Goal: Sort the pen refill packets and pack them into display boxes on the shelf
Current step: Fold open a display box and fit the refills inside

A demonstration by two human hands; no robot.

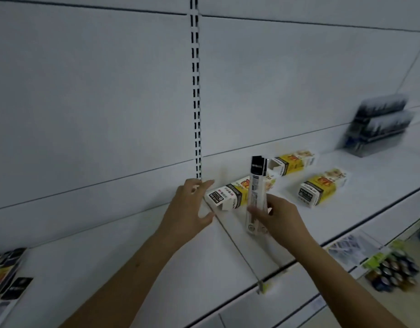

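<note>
White shelf (142,275) lies bare leftward; right hand (281,218) grips packets (256,200).

Display boxes (322,189) yellow, white ends — refill packet (256,197) white, black top; shelf (133,268) white.

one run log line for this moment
right hand: holds refill packets upright | left hand: open, at nearest display box | shelf: three boxes lying flat
</note>
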